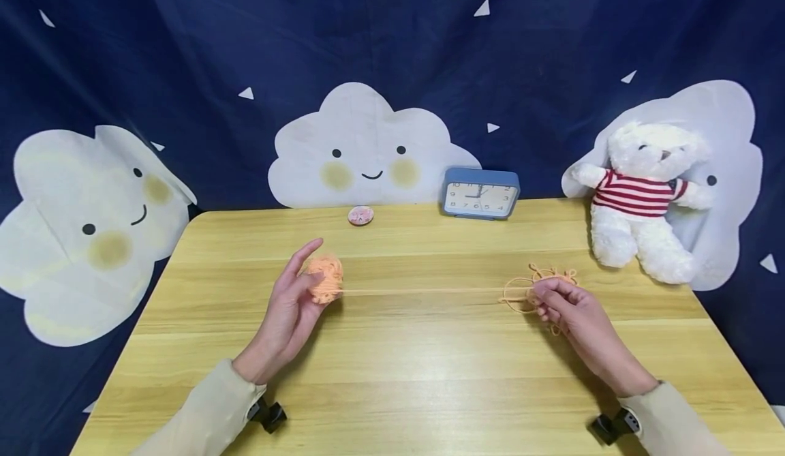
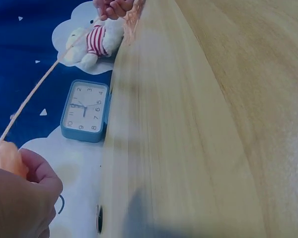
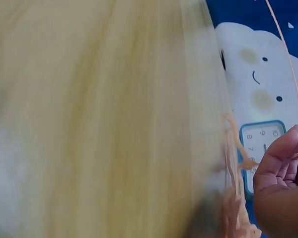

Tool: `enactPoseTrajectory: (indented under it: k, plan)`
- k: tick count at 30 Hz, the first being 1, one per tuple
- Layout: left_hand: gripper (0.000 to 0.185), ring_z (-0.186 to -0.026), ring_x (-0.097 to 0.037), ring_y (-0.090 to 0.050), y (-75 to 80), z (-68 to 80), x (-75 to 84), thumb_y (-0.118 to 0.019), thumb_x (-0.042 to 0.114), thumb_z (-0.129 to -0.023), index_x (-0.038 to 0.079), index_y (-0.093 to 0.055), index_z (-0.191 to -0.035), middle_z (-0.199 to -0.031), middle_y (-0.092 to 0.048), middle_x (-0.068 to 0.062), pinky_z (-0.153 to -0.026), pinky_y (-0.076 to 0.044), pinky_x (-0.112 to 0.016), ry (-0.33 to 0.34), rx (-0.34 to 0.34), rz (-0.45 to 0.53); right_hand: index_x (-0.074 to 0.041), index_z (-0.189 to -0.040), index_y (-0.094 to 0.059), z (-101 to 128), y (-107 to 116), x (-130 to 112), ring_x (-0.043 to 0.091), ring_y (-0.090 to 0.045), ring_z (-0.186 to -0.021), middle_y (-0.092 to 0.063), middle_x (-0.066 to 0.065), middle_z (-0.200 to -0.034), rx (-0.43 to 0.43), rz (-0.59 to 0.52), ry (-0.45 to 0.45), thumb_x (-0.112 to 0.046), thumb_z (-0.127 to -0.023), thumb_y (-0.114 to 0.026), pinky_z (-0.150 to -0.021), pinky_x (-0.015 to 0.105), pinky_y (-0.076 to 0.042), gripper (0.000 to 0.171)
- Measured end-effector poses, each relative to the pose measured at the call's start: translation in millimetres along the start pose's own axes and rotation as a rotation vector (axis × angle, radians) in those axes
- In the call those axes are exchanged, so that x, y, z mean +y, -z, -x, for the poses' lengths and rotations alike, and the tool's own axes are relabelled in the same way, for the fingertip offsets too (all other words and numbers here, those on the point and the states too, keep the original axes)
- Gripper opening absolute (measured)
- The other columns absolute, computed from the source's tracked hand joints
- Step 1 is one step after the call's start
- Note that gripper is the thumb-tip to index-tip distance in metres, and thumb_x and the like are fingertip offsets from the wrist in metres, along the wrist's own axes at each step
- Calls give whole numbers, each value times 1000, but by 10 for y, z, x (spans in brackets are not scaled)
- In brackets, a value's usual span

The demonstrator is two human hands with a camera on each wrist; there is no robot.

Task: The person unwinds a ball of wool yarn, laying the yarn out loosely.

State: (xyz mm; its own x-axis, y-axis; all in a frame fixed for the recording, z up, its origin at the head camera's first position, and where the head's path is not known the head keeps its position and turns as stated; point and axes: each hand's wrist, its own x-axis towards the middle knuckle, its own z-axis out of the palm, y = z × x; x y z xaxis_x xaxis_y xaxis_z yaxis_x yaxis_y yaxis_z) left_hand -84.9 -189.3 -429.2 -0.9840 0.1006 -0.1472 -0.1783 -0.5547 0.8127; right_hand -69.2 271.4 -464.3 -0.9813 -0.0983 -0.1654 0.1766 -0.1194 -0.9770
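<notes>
- Left hand (image 1: 288, 309): holds a small ball of orange yarn (image 1: 325, 279) between thumb and fingers, with the forefinger stretched upward. The ball sits above the left middle of the wooden table (image 1: 392, 374).
- Right hand (image 1: 567, 306): fingers curled, pinching a yarn strand (image 1: 423, 292) at the right side of the table.
- The strand runs taut and nearly level between the two hands, just above the table top.
- Loose loops of yarn (image 1: 540, 282) lie on the table, touching the right fingers and spreading just behind them.
- Behind the hands, along the far edge: a blue clock (image 1: 480, 193) stands upright near the centre; a small round badge (image 1: 360, 215) lies to its left.
- A white stuffed bear (image 1: 644, 197) in a red-striped shirt sits at the far right corner, leaning on the dark blue backdrop (image 1: 392, 47) with its cloud faces.
</notes>
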Motion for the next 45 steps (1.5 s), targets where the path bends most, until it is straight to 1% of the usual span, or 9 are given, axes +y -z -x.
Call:
enactPoseTrajectory:
  k: [6, 12, 18, 24, 27, 30, 38, 41, 45]
  plan:
    - [69, -107, -17, -65, 14, -1, 3, -49, -12, -104, 11, -35, -168, -130, -55, -11, -89, -60, -26, -8, 35, -20, -5, -111, -77, -15, 118, -36, 9, -68, -80, -74, 2, -97, 4, -106, 25, -4, -113, -59, -67, 20, -57, 18]
    - [56, -134, -25, -61, 31, -24, 1, -45, -11, -106, -11, -32, -161, -149, -50, -17, -115, -48, -33, 16, 16, -18, -8, -107, -78, -10, 195, -48, 9, -69, -81, -75, 2, -99, 21, -164, 42, -2, -112, -58, -73, 20, -59, 22]
    - [52, -144, -36, -54, 34, -32, -12, -43, -8, -110, -21, -27, -157, -160, -38, -34, -118, -44, -36, 46, 17, 5, -7, -107, -79, -1, 267, -31, 9, -69, -78, -76, 1, -96, 37, -182, 47, -2, -112, -58, -69, 20, -59, 21]
    - [42, -117, -22, -68, 28, -34, -26, -49, 3, -112, -9, -43, -152, -138, -60, -15, -103, -57, -35, 54, 99, -119, -5, -109, -78, 2, 365, -35, 9, -67, -77, -75, 2, -97, 44, -148, 37, -3, -113, -58, -66, 21, -58, 20]
    - [33, -100, -15, -62, 56, -32, -33, -56, 10, -112, 0, -54, -143, -124, -65, -5, -83, -54, -28, 44, 137, -182, -6, -109, -78, 8, 426, -53, 9, -66, -77, -74, 1, -95, 51, -127, 30, -4, -113, -58, -65, 21, -57, 20]
    - [30, -94, -16, -58, 91, -19, -30, -55, 10, -113, 5, -56, -143, -125, -63, -6, -74, -50, -25, 28, 127, -144, -5, -110, -79, 6, 499, -74, 10, -68, -79, -75, 2, -96, 49, -155, 47, -1, -113, -56, -68, 21, -59, 23]
    - [45, -110, -25, -65, 132, 6, 2, -34, 11, -114, 10, -43, -158, -146, -46, -15, -86, -57, -29, 22, 12, -17, -3, -110, -79, 5, 651, -92, 11, -70, -82, -76, 5, -99, 54, -232, 71, 4, -112, -53, -75, 20, -60, 27]
    - [41, -106, -28, -66, 124, 1, -1, -40, 15, -117, 8, -41, -157, -140, -48, -15, -83, -57, -28, 16, -9, -5, -3, -109, -79, 1, 688, -91, 11, -70, -82, -76, 5, -97, 66, -221, 63, 3, -112, -54, -74, 20, -60, 26]
    - [48, -97, -22, -69, 114, -2, -13, -59, 4, -111, 6, -44, -156, -128, -55, -14, -76, -58, -23, 12, 39, -68, -5, -109, -80, -6, 749, -91, 11, -69, -81, -75, 3, -96, 85, -187, 51, 1, -113, -55, -72, 20, -59, 26]
